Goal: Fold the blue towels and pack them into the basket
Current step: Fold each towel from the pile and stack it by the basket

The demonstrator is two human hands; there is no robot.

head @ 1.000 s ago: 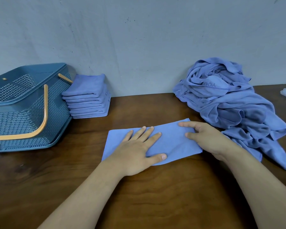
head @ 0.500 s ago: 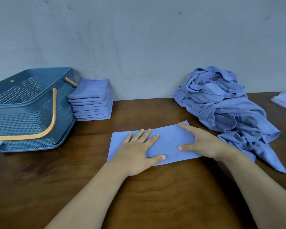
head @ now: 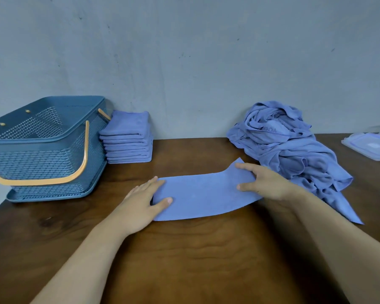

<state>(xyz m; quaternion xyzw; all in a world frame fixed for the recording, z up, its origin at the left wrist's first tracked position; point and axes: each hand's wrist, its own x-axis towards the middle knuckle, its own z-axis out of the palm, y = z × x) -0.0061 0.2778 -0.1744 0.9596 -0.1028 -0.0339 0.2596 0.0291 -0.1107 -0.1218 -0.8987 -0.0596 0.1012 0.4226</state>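
Note:
A flat blue towel (head: 204, 194), folded into a long strip, lies on the brown table (head: 184, 260) in front of me. My left hand (head: 140, 205) is at its left end, with the thumb on top of the cloth and the fingers along the edge, pinching that end. My right hand (head: 263, 183) rests on the right end, fingers and thumb spread over the cloth. The blue basket (head: 42, 137) with an orange handle stands at the far left. A stack of folded blue towels (head: 127, 139) sits beside it.
A heap of unfolded blue towels (head: 294, 154) lies at the back right, one corner trailing towards my right arm. A clear plastic lid (head: 369, 148) sits at the far right edge. A grey wall closes off the back of the table.
My left hand slid from the middle of the towel to its left end and took hold there. The right hand stayed on the right end. The view shifted left.

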